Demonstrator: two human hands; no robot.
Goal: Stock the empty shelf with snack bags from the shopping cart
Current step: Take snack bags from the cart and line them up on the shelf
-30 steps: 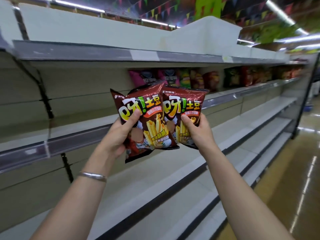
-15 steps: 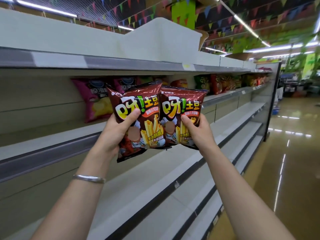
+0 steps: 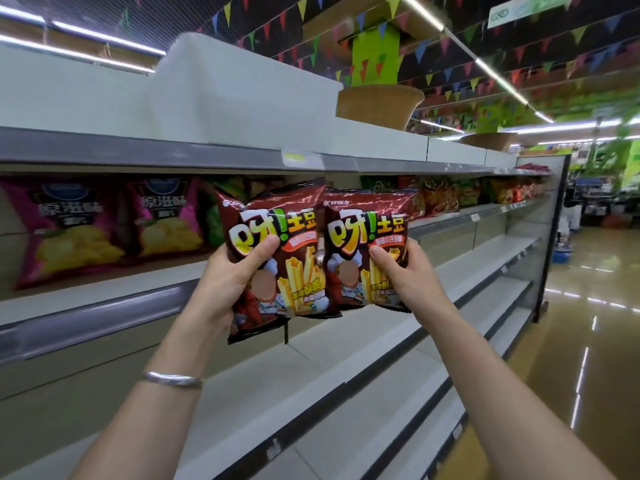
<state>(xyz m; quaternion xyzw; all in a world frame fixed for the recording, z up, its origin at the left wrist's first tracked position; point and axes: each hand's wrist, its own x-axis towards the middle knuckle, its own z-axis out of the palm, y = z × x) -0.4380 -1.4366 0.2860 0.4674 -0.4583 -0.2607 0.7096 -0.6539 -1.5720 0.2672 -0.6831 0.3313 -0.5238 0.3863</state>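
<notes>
Left hand [image 3: 228,285] and right hand [image 3: 410,282] each pinch a light, puffy, crinkly snack bag [image 3: 273,258] by its lower side, held upright before the shelf's [image 3: 104,317] front edge.

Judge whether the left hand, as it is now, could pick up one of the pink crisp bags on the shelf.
Probably not: the left hand already grips a dark red snack bag. The pink crisp bags stand unobstructed, so the path looks free.
</notes>
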